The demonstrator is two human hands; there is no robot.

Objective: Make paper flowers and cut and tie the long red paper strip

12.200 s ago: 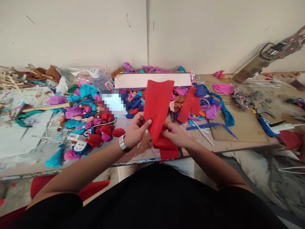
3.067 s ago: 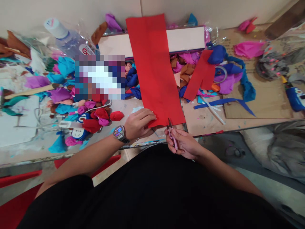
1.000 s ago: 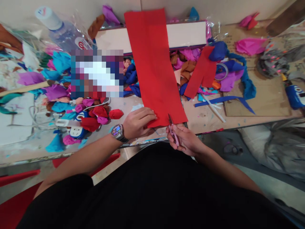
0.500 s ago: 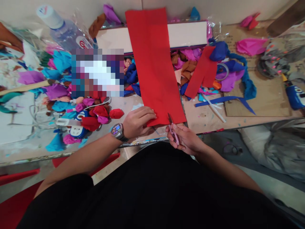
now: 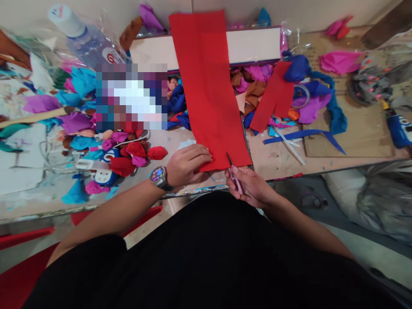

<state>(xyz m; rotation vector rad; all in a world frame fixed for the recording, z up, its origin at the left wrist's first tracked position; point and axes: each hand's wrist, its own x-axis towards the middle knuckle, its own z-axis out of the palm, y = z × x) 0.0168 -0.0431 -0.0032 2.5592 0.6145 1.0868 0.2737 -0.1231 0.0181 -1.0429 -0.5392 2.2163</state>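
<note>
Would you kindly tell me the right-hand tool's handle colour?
The handle is pink, shown in the head view.

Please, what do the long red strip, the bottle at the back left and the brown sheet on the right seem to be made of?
Red strip: perhaps crepe paper or thin fabric; matte, with soft creases.
Bottle: probably clear plastic, glossy, as the body looks see-through; the white cap looks like opaque plastic.
Brown sheet: likely cardboard, dull, flat and straight-edged.
</note>
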